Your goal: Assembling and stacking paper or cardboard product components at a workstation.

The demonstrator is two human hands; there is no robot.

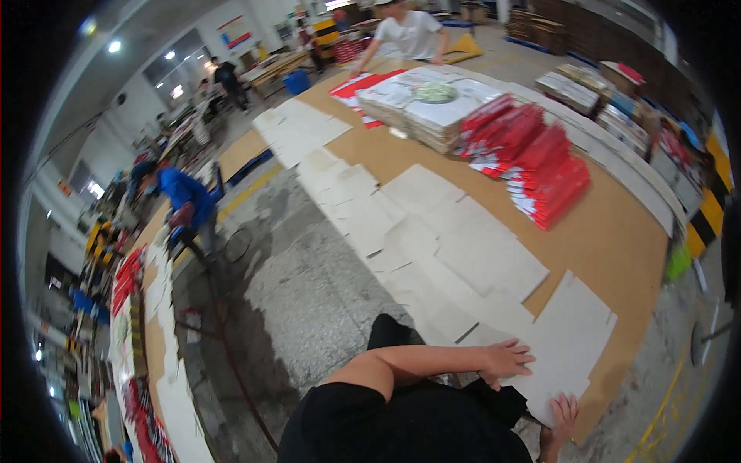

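A white, die-cut cardboard sheet (571, 328) lies flat near the front right end of the brown tabletop (610, 258). My left hand (507, 361) rests on this sheet's left side, palm down with the fingers stretched out. Near its front edge, my right hand (564, 415) lies with fingers spread and touches the sheet. Neither hand shows anything gripped in it. Beyond them, several similar white sheets (463, 228) overlap in a row along the table's left edge.
Fanned red-and-white printed sheets (540, 158) lie near a tall stack of white sheets (444, 119); a pale green round item (435, 92) tops the stack. A person in white (413, 35) stands at the far end. A person in blue (181, 193) works at the left-hand table.
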